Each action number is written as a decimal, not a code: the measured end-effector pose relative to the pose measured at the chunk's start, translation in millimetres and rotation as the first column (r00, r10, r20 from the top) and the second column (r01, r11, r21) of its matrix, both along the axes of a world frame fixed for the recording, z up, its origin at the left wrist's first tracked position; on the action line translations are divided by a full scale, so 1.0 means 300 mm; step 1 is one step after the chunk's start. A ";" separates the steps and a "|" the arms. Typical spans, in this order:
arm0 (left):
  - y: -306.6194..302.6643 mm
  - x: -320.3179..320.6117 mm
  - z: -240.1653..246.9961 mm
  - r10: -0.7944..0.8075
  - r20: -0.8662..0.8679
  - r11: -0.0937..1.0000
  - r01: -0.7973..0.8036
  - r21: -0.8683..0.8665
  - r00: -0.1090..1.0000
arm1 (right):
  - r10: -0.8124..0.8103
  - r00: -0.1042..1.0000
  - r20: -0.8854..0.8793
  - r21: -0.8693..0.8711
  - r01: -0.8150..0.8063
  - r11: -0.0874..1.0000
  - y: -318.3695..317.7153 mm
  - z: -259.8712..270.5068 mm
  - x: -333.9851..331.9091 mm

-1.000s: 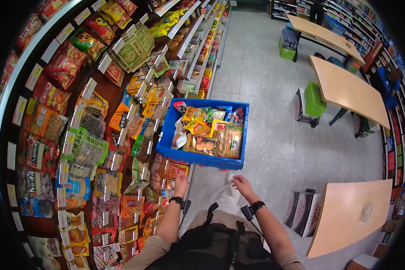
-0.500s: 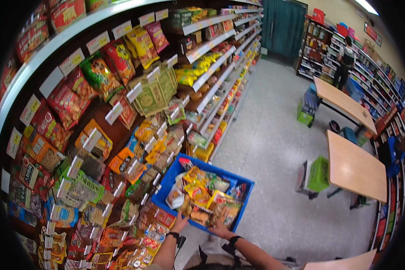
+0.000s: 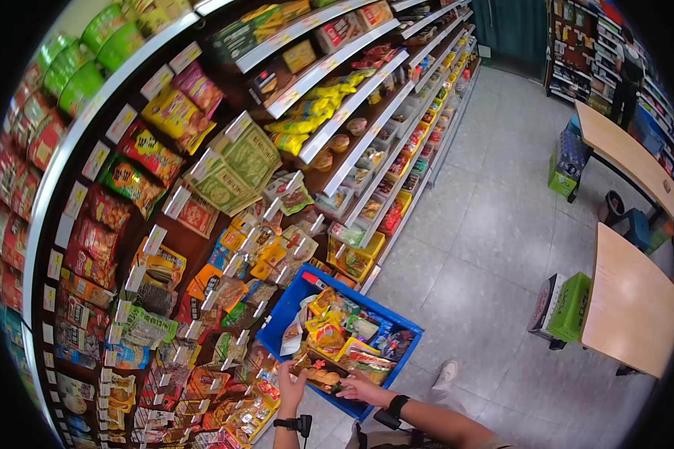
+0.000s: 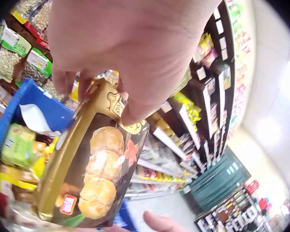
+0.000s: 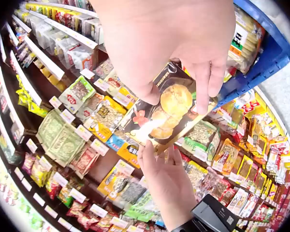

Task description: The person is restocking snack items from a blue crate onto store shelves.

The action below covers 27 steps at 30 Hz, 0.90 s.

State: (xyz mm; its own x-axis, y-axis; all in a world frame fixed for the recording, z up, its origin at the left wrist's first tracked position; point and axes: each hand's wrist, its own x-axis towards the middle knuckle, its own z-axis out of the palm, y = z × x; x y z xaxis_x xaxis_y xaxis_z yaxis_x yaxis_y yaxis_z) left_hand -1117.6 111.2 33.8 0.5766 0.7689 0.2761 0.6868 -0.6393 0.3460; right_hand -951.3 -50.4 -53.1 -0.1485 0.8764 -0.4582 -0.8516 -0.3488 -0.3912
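Both hands hold a dark pastry box (image 3: 320,373) with gold edges and a picture of round golden pastries. In the head view it is over the near side of a blue crate (image 3: 414,343). My left hand (image 3: 292,389) grips one end; the left wrist view shows its fingers and thumb around the end of the box (image 4: 101,164). At the other end, my right hand (image 3: 363,390) pinches the box (image 5: 176,99) between thumb and fingers in the right wrist view. Packaged snacks (image 3: 326,334) fill the crate below.
Shelves of bagged snacks (image 3: 146,325) line the left side, close beside the crate. Tiled floor (image 3: 472,277) runs along the right. Further right stand wooden tables (image 3: 629,299) and a green box (image 3: 569,307). A person (image 3: 627,86) stands at the far right shelves.
My hands were apart and held nothing in front of the crate, then reached into its near side. Now they hold the pastry box. The head view has turned toward the shelves.
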 end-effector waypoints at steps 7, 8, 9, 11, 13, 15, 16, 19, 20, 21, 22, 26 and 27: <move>-0.254 0.565 0.280 0.000 0.487 0.920 0.190 -0.341 0.873 | 0.048 0.959 0.278 0.064 -0.069 0.996 -0.243 0.281 0.508; -0.334 0.652 0.389 0.049 0.500 0.902 0.176 -0.394 0.865 | 0.001 0.938 0.346 0.120 -0.045 0.992 -0.272 0.338 0.558; -0.423 0.764 0.523 0.099 0.510 0.880 0.165 -0.446 0.855 | 0.012 0.934 0.357 0.128 -0.062 0.990 -0.299 0.374 0.605; -0.510 0.879 0.608 -0.016 0.540 0.891 0.257 -0.375 0.842 | 0.050 0.938 0.342 0.237 -0.138 0.962 -0.355 0.452 0.694; -0.577 0.974 0.679 -0.201 0.488 0.887 0.369 -0.277 0.849 | -0.020 0.917 0.398 0.259 -0.091 0.962 -0.409 0.529 0.767; -0.611 1.050 0.663 -0.319 0.431 0.857 0.451 -0.250 0.844 | -0.207 0.920 0.332 0.326 0.094 0.941 -0.450 0.551 0.841; -0.622 1.094 0.658 -0.318 0.437 0.859 0.451 -0.243 0.842 | -0.241 0.921 0.307 0.320 0.139 0.937 -0.453 0.532 0.886; -0.640 1.220 0.644 -0.317 0.444 0.772 0.500 -0.393 0.838 | -0.320 0.872 0.370 0.335 0.196 0.922 -0.501 0.504 1.034; -0.632 1.276 0.641 -0.323 0.450 0.750 0.515 -0.415 0.833 | -0.356 0.854 0.380 0.359 0.218 0.907 -0.503 0.530 1.095; -0.624 1.335 0.634 -0.326 0.457 0.728 0.529 -0.437 0.827 | -0.345 0.856 0.384 0.362 0.205 0.910 -0.503 0.550 1.159; -0.610 1.395 0.623 -0.328 0.481 0.729 0.541 -0.419 0.813 | -0.354 0.845 0.401 0.366 0.207 0.907 -0.498 0.566 1.226; -0.520 1.639 0.600 -0.217 0.575 0.702 0.535 -0.470 0.789 | -0.326 0.836 0.441 0.358 0.169 0.918 -0.437 0.602 1.516; -0.480 1.706 0.589 -0.207 0.581 0.705 0.532 -0.469 0.787 | -0.310 0.834 0.456 0.355 0.149 0.923 -0.406 0.600 1.597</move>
State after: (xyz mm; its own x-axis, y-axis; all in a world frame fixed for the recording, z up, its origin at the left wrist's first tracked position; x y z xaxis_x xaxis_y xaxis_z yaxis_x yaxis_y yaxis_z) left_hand -605.8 -32.7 210.5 0.7764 0.6101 0.1581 0.0925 -0.3584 0.9290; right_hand -472.3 -172.3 127.0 0.2500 0.9594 -0.1308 -0.5548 0.0312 -0.8314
